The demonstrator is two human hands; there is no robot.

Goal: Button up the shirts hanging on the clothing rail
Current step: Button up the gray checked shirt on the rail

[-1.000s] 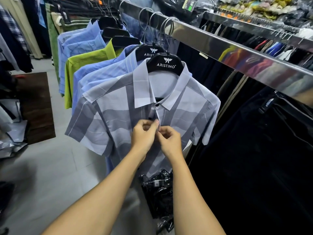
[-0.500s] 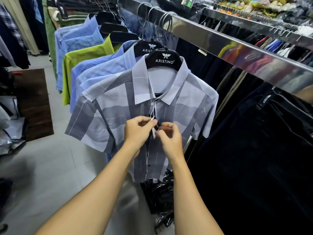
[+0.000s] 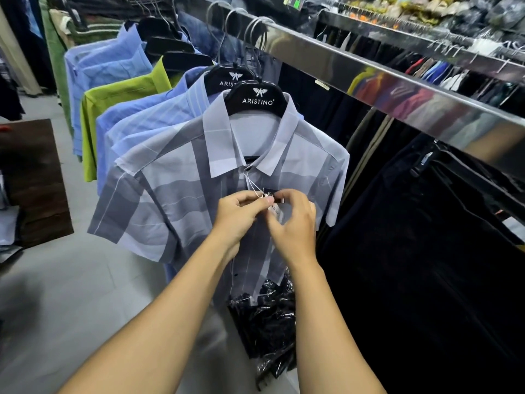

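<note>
A grey striped short-sleeved shirt (image 3: 170,194) hangs at the front of the chrome clothing rail (image 3: 369,78) on a black hanger (image 3: 257,99). Both hands work at its chest placket. My left hand (image 3: 238,214) pinches the placket edge beside a white tag string. My right hand (image 3: 295,223) curls its fingers round a small black price tag (image 3: 272,194) and the fabric there. The button under the fingers is hidden. Behind this shirt hang blue shirts (image 3: 136,123) and a green one (image 3: 113,100).
Dark trousers (image 3: 426,251) hang along the rail on the right. A black plastic-wrapped bundle (image 3: 270,322) lies on the floor below the shirt. A dark brown mat (image 3: 31,180) covers the grey floor at left. Another rail with clothes (image 3: 426,29) runs behind.
Both hands have stayed at the chest placket. The white string and black price tag have come out from the shirt front, and my right hand's fingers now curl over the tag.
</note>
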